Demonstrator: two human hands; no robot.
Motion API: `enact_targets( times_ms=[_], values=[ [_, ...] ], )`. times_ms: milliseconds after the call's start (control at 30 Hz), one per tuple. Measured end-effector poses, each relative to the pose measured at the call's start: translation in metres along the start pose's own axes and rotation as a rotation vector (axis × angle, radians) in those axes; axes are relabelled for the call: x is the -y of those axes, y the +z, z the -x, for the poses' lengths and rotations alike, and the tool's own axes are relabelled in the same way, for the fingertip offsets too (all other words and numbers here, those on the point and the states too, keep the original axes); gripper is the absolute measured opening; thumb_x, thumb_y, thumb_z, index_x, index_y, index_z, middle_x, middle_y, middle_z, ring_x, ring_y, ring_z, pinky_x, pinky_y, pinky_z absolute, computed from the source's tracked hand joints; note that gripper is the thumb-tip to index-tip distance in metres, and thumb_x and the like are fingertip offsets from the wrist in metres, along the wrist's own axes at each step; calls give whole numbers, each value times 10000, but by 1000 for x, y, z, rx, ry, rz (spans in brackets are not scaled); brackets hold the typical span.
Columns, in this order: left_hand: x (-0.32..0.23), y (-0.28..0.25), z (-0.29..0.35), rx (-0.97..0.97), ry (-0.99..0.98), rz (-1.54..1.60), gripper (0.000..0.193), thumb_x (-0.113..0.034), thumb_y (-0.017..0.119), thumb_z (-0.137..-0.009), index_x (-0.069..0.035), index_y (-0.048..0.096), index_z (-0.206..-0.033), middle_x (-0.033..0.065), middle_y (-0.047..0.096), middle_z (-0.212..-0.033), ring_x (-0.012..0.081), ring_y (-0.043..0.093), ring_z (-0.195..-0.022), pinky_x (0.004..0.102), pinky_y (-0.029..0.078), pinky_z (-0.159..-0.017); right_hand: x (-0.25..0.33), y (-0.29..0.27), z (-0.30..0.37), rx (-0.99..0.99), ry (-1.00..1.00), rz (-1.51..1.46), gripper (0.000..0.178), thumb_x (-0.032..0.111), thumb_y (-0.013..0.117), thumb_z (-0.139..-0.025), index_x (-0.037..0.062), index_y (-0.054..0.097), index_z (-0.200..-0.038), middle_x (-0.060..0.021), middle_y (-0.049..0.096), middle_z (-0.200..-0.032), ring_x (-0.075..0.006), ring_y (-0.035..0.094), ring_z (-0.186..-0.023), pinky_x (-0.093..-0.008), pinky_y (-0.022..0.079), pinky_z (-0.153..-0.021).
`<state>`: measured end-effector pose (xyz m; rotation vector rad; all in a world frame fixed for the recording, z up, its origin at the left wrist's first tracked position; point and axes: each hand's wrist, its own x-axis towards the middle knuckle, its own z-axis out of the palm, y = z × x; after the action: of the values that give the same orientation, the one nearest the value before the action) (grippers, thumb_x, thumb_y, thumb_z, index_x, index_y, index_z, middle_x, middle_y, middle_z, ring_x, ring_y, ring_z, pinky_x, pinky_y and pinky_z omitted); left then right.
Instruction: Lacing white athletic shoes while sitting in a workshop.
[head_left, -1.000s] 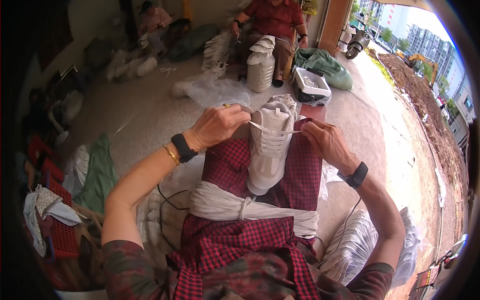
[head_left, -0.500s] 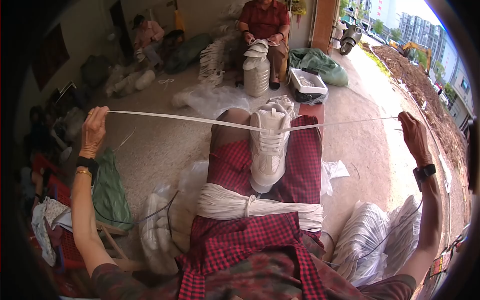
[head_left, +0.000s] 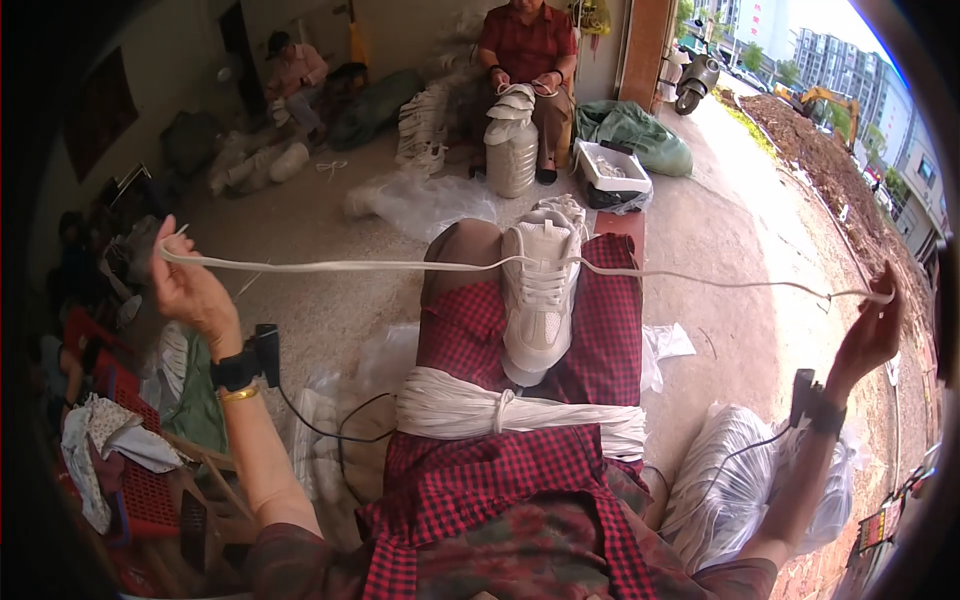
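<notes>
A whitish sneaker (head_left: 540,300) sits between my knees, toe toward me, its lower eyelets threaded with a flat white shoelace (head_left: 390,266). Both free lengths of the lace run out sideways from the upper eyelets and sag a little. At the far left, my left hand (head_left: 192,295) is raised with the lace pinched near its end, some fingers partly stretched. Opposite it, my right hand (head_left: 872,335) pinches the other end between the fingertips. A tied bundle of white laces (head_left: 520,413) lies across my lap over a red-and-black checked apron (head_left: 480,480).
Ahead, a person in red (head_left: 528,60) handles a shoe upper on a stack. A white foam box (head_left: 612,168) stands beside a green sack (head_left: 640,135). Plastic-wrapped bundles (head_left: 725,470) lie at my right; a red crate (head_left: 140,500) is at my left. Another person (head_left: 297,80) sits farther back.
The lace has gone from pulled taut to slack. My left hand has come down and turned palm up, and my right hand has dropped and shifted outward, both still on the lace.
</notes>
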<state>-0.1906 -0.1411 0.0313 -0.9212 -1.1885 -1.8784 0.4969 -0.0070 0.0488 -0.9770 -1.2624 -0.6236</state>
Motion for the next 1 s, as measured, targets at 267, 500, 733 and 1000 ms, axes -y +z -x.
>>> enact_targets(
  times_ms=[267,500,733,1000],
  values=[
    [-72,126,164,886,-624,486,213,-150,670,-938,-16,720,-1096,34,692,-861,63,618,-737,197,509,-650,143,145,135,869,497,-881,61,27,651,-916,-23,668,-946,-53,697,-823,-87,650,-745,-233,503,-612],
    [-75,135,219,1087,-593,528,173,-103,664,-914,21,722,-1020,70,729,-856,98,668,-773,243,547,-704,161,183,155,1133,396,-856,96,23,645,-796,-5,634,-888,-37,667,-759,-97,611,-703,-263,493,-631],
    [-92,124,210,1141,-709,485,157,-83,687,-912,35,712,-1012,58,717,-870,93,663,-777,235,568,-701,157,184,152,1129,380,-761,172,38,666,-731,7,629,-896,-44,622,-699,-111,553,-631,-284,458,-589],
    [-85,116,212,1097,-653,399,164,-81,674,-882,44,704,-985,78,714,-837,98,664,-737,228,520,-635,167,183,146,1188,342,-713,182,32,699,-701,12,559,-815,-26,563,-657,-98,526,-629,-277,435,-576]
  ],
)
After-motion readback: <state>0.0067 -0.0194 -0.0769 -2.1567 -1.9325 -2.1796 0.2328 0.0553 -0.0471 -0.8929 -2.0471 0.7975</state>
